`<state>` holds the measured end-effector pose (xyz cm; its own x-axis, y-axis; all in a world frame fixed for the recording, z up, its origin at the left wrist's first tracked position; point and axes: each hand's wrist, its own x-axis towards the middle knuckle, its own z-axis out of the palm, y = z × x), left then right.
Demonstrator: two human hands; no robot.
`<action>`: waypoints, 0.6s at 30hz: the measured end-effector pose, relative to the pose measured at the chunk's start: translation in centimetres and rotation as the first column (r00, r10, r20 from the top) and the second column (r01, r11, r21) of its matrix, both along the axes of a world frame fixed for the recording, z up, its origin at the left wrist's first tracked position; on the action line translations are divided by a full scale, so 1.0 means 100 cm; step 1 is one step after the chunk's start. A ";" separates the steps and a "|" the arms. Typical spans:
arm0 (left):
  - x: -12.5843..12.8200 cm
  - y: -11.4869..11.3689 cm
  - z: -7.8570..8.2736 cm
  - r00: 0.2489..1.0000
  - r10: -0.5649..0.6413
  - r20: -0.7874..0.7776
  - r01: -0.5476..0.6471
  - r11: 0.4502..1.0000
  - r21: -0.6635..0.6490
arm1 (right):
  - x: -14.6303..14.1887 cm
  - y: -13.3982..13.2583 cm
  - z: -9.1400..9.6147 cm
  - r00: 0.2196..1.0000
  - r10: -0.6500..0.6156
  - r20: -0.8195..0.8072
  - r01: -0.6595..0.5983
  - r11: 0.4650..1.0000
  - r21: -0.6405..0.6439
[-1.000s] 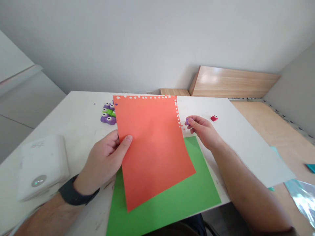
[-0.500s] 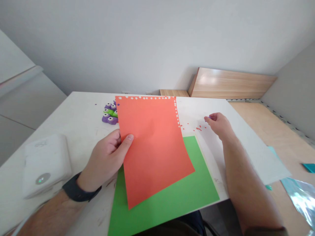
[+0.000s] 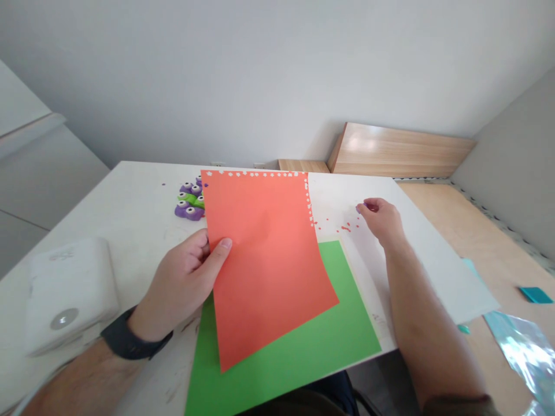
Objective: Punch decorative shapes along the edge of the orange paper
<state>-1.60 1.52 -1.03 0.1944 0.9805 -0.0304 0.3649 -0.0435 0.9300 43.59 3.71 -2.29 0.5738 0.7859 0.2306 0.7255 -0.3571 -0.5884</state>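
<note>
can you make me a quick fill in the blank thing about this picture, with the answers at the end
1. The left hand grips the orange sheet by its ____ edge.
2. The sheet beneath, partly covered by the orange one, is ____.
3. White shapes run down part of the orange sheet's right edge and along its ____ edge.
4. Orange bits lie between the orange sheet and the right hand, on a ____ table.

Missing words: left; green; top; white

A room in a home is suggested, though not settled, by the wood-grain furniture (image 3: 403, 149) and pale panelling (image 3: 39, 173). A white worktop (image 3: 139, 202) is set close to a plain, pale-grey wall (image 3: 260, 75).
</note>
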 end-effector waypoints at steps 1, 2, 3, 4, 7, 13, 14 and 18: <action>0.000 0.000 0.000 1.000 0.000 0.002 0.000 1.000 0.000 | -0.002 -0.001 0.001 1.000 0.017 -0.005 -0.017 1.000 0.024; 0.000 0.000 0.000 1.000 0.000 -0.001 0.000 1.000 0.001 | -0.004 -0.001 0.002 0.999 0.044 -0.013 -0.044 0.999 0.030; 0.000 0.000 0.000 1.000 0.002 -0.011 -0.002 1.000 0.005 | -0.006 -0.001 0.002 0.997 0.074 -0.024 -0.073 0.997 0.022; 0.000 0.000 0.000 1.000 0.004 -0.023 -0.004 1.000 0.008 | -0.008 -0.002 0.003 0.995 0.099 -0.032 -0.099 0.995 0.006; 0.000 -0.001 0.000 0.999 0.013 -0.048 -0.012 1.000 0.017 | -0.008 -0.002 0.004 0.994 0.111 0.016 -0.111 0.993 -0.041; 0.000 -0.001 0.001 1.000 0.012 -0.024 -0.012 1.000 -0.004 | 0.007 -0.004 0.006 0.968 0.001 0.249 0.047 0.981 -0.186; 0.000 -0.001 0.001 1.000 0.010 -0.017 -0.010 1.000 -0.008 | 0.010 -0.004 0.006 0.962 -0.005 0.273 0.067 0.974 -0.217; 0.001 0.000 0.002 1.000 0.007 -0.019 -0.007 1.000 -0.006 | 0.014 -0.005 0.005 0.946 -0.018 0.324 0.115 0.951 -0.285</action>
